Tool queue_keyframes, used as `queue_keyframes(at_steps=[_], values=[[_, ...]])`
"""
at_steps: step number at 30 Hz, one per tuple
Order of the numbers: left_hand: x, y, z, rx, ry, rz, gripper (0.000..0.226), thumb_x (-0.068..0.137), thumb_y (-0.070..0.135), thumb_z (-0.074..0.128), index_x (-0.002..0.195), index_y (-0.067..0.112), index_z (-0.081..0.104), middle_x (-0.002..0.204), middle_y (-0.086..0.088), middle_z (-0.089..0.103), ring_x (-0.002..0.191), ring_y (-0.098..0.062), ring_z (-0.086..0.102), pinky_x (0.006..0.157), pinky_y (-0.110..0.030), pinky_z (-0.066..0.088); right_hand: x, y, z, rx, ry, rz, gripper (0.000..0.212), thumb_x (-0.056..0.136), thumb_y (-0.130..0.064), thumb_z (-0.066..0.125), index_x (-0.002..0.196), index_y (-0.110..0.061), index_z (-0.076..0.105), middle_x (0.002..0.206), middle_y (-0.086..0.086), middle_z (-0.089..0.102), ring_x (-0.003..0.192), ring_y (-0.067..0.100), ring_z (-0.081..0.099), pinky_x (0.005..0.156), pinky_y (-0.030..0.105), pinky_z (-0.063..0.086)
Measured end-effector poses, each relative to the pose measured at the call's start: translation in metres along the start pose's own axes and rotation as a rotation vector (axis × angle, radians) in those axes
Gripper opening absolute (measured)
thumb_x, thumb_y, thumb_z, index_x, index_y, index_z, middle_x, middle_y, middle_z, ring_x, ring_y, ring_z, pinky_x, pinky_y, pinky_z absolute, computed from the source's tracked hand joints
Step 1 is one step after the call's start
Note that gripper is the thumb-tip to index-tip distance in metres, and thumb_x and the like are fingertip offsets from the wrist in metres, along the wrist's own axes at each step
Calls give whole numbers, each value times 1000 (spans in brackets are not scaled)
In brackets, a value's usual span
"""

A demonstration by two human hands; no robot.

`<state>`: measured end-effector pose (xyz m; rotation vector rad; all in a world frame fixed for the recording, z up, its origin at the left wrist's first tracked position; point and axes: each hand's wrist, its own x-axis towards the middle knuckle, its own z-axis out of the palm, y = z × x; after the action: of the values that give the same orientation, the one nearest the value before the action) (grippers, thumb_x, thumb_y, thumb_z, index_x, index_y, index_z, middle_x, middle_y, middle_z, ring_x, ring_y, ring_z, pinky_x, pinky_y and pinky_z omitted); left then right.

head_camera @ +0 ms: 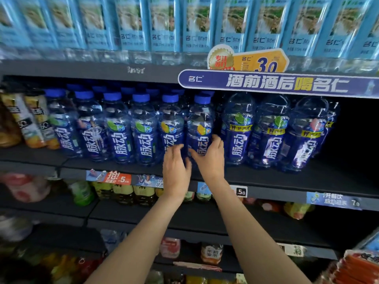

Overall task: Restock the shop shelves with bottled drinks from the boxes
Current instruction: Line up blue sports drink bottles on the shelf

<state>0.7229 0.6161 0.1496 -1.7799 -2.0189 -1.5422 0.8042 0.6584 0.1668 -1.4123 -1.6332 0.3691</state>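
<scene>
The black shelving unit fills the view in several tiers. The top tier carries a long row of light-blue labelled bottles, and a purple banner sign hangs along its front edge. The middle tier holds a front row of blue-capped bottled drinks with dark blue labels, 6 smaller ones on the left and at least 3 larger ones on the right, with more caps showing behind the smaller ones. Lower tiers hold mixed drinks, mostly blurred. No box can be picked out with any certainty.

Both hands work on the sixth small bottle, which stands upright at the front of the middle tier, just beside the first large one. The right hand wraps its lower body, thumb on the front of the label and fingers curled round the right side. The left hand has its fingers spread and loosely extended, tips touching the lower part of that bottle and its left neighbour.

The step in hand looks like seating this bottle into the row. The next move likely calls for squaring it with its neighbours, label forward, then letting go and fetching another bottle
</scene>
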Motion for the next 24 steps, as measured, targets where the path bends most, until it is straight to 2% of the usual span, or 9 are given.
queue_keyframes(at_steps=[2,4,7,10,13,17,19,20,24], values=[[4,-1,-2,0,86,1,34,87,8,58,120,5,52,119,-11,52,113,-26,49,95,-35,38,2,-2,8,-45,-18,73,85,80,-39,69,140,-2,23,138,15,39,127,32,38,101,39,36],[9,-4,-5,-45,173,-88,39,85,10,61,121,3,49,120,-13,49,111,-26,50,92,-37,43,4,-2,13,-69,-25,131,85,79,-39,71,139,-2,23,136,16,43,125,33,41,100,40,39],[15,-10,-5,-20,79,-261,61,86,20,63,136,0,33,134,-17,39,125,-29,41,100,-36,40,1,-2,19,-51,35,170,78,74,-38,75,129,-1,32,126,16,49,118,33,47,94,43,44],[17,-9,0,37,-2,-329,74,86,27,63,142,-1,23,141,-18,33,131,-31,33,104,-37,33,0,-4,21,-43,71,187,73,73,-37,76,122,-1,35,123,16,49,114,32,49,90,41,47],[24,-7,5,81,13,-391,70,86,29,63,139,0,27,137,-18,33,126,-33,34,101,-38,32,2,-4,20,-104,57,175,72,75,-40,74,121,-1,35,120,15,51,110,31,53,87,40,48],[26,-7,6,47,88,-447,60,84,26,65,131,2,37,132,-18,38,120,-33,38,95,-41,35,-2,-6,14,-174,51,146,78,77,-44,70,129,-2,32,126,14,47,119,30,47,96,40,42],[18,-3,6,-28,177,-405,52,82,22,67,124,3,43,127,-19,40,116,-33,40,92,-40,34,-5,-6,-3,-107,157,57,76,78,-43,70,131,-2,35,125,13,45,118,27,45,94,36,43],[13,3,4,-78,220,-344,47,81,19,67,120,2,45,124,-19,41,114,-32,40,91,-38,33,-6,-5,-16,-50,256,0,69,80,-41,68,129,-1,39,122,12,46,115,24,45,92,32,43],[1,54,16,-210,205,21,37,80,16,62,112,1,50,114,-15,47,105,-19,41,89,-25,28,5,13,-83,97,683,-69,40,88,-27,61,114,0,49,113,13,47,99,18,45,86,25,37]])
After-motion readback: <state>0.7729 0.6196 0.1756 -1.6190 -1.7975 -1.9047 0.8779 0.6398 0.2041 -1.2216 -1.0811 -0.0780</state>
